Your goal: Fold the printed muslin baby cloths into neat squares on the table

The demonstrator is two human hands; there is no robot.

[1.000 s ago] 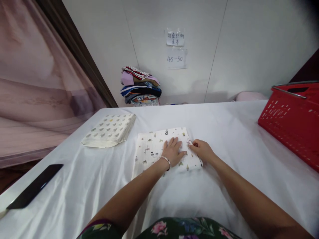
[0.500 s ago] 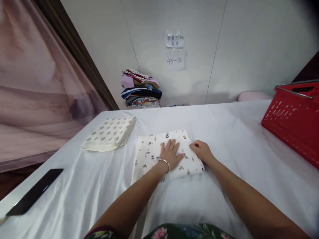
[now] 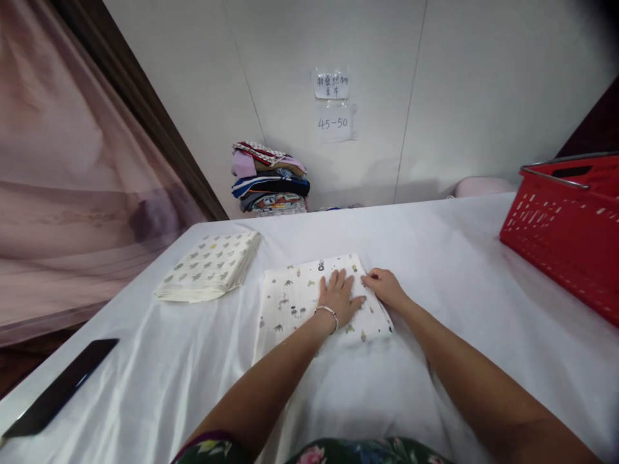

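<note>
Cloth (image 3: 285,299) flat under our left hand (image 3: 337,301), its edge at our right fingertips (image 3: 365,279)

Palm down, our left hand lay on the white printed cloth, fingers moderately spread, pressing lightly and gripping nothing. A bracelet (image 3: 327,314) circled that wrist. Our right hand (image 3: 363,280) was curled beside it, thumb and fingertips drawn together on the cloth's right edge, near the far corner. We could not tell how many layers they had pinched.

The cloth lay before us, in the middle of the white-covered table (image 3: 445,264), with layers showing at its right side. Part of its near left portion was hidden beneath our left forearm.

We judged that a tug from the right fingers, stronger than the left palm's hold, could have pulled the edge askew or slid the layers apart. If only the top layer was pinched, the lower ones could have bunched. A light palm on such soft-looking fabric might also have left creases, and dragging it could have rucked the white covering.

Farther left sat a second folded fabric (image 3: 207,264), apart from the cloth; nearer us on that side was a flat black object (image 3: 62,386). A red basket (image 3: 561,225) stood to the right. Beyond the far edge rose stacked textiles (image 3: 271,180).
</note>
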